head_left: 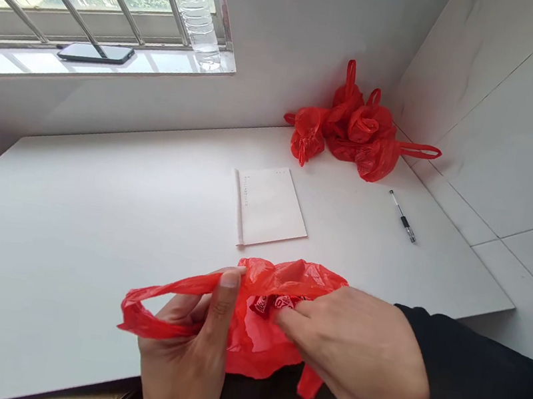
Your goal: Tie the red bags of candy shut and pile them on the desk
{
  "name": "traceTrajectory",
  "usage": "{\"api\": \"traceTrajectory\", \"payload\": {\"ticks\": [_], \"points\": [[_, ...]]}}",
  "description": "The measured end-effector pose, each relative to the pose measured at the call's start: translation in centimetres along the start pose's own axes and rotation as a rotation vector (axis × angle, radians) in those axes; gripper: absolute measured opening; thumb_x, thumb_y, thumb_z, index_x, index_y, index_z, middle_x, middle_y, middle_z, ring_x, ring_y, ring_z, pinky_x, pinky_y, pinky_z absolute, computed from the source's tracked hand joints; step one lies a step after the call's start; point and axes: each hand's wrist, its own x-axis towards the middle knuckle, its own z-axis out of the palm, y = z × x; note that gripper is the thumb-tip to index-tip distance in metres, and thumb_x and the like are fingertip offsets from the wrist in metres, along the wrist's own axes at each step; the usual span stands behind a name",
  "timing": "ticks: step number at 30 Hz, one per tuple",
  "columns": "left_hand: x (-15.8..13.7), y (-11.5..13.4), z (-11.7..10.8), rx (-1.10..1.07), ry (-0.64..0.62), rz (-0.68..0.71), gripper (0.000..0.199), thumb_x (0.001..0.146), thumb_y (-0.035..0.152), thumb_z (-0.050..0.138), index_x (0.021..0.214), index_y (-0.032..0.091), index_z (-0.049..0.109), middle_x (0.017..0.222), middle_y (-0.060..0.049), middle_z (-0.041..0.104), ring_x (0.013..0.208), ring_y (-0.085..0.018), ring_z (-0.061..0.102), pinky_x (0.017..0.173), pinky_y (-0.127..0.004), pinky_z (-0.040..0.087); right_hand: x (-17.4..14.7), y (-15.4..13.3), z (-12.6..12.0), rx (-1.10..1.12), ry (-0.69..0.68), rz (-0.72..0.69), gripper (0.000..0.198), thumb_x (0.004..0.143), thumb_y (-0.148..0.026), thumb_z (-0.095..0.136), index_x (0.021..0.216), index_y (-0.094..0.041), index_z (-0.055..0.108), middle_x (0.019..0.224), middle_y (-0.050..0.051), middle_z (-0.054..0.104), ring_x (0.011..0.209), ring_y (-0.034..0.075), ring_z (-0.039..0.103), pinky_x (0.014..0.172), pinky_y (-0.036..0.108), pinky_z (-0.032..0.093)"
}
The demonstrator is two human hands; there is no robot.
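A thin red plastic bag (pixel 251 359) is held at the table's near edge with its mouth spread. My left hand (pixel 195 350) is closed on the bag's left side, thumb on top, and one handle loops out past the fingers. My right hand (pixel 354 348) reaches into the mouth from the right, fingers curled, their tips partly hidden by the bag. Beside those fingertips lie small dark red packets (pixel 261 304) with white print, too small to read. Whatever the right fingers grip inside is not clear.
Several knotted red bags (pixel 358 133) sit in the far right corner. A white notebook (pixel 272 207) lies mid-table (pixel 91 219), with a pen (pixel 402 217) to its right. On the windowsill are a dark phone (pixel 96 53) and a clear bottle (pixel 196 6). Walls bound the back and right.
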Motion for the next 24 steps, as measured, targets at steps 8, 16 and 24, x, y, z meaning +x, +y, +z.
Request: {"api": "traceTrajectory", "payload": {"ticks": [8,16,24], "points": [[-0.2,-0.7,-0.5,0.137,0.026,-0.065,0.045,0.067,0.054,0.085,0.090,0.018,0.072,0.049,0.004,0.050,0.048,-0.010,0.043,0.044,-0.019,0.039,3.4,0.3,1.2,-0.272,-0.151,0.164,0.030,0.076,-0.002,0.062,0.103,-0.015,0.062,0.074,0.005,0.068,0.061,0.023,0.066,0.043,0.029,0.033],[-0.1,-1.1,-0.4,0.141,0.020,-0.077,0.042,0.070,0.057,0.081,0.082,0.019,0.066,0.055,0.003,0.055,0.055,-0.015,0.052,0.049,-0.021,0.046,7.0,0.7,3.6,-0.247,-0.133,0.157,0.011,0.083,-0.005,0.059,0.081,-0.015,0.062,0.074,0.007,0.069,0.066,0.023,0.068,0.049,0.029,0.042],[-0.4,-1.4,-1.1,0.149,0.101,-0.030,0.038,0.071,0.055,0.080,0.079,0.018,0.071,0.055,0.001,0.060,0.055,-0.018,0.059,0.051,-0.024,0.048,4.9,0.9,4.1,-0.182,-0.033,0.120,0.024,0.073,-0.003,0.067,0.090,-0.019,0.061,0.062,0.000,0.061,0.054,0.021,0.062,0.045,0.029,0.026]]}}
